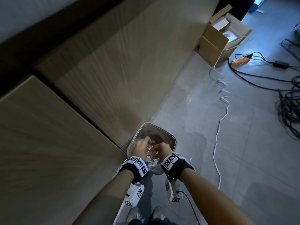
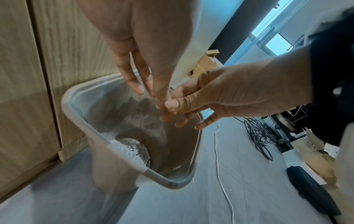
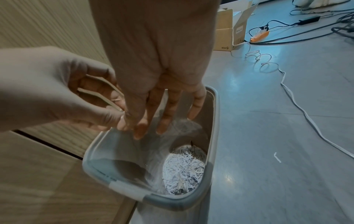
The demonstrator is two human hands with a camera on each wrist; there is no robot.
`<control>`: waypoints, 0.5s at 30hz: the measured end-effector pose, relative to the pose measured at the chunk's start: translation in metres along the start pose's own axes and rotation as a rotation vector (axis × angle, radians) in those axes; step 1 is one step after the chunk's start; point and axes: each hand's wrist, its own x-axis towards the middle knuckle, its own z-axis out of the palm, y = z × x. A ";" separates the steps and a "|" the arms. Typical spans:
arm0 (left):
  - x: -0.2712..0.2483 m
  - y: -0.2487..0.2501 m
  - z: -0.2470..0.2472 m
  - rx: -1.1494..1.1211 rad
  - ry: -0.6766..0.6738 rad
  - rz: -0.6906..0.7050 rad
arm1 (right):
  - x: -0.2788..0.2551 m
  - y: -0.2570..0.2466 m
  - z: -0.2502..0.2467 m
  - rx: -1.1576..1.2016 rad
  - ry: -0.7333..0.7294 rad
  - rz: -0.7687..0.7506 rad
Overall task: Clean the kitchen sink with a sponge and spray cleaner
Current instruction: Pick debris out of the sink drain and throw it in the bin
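Observation:
No sink, sponge or spray cleaner shows in any view. Both hands wear thin pale gloves and hang over an open grey waste bin (image 1: 174, 140) on the floor. My left hand (image 1: 141, 148) curls its thumb and fingers and pinches the glove at the thumb tip of my right hand (image 1: 161, 149). In the right wrist view the right hand (image 3: 159, 109) points its fingers straight down into the bin (image 3: 214, 121), with the left hand (image 3: 57, 91) beside it. From the left wrist, the left hand (image 2: 151, 84) meets the right hand (image 2: 229, 97) above the bin rim (image 2: 86, 125).
Shredded paper (image 3: 184, 171) lies in the bin's clear liner. Wood-grain cabinet fronts (image 1: 97, 78) rise at the left. On the grey floor lie a white cable (image 1: 219, 127), black cables (image 1: 289, 108), an orange power strip (image 1: 240, 61) and an open cardboard box (image 1: 215, 43).

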 end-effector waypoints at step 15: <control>-0.042 0.043 -0.038 0.198 -0.081 -0.052 | -0.064 -0.028 -0.037 -0.279 0.082 0.142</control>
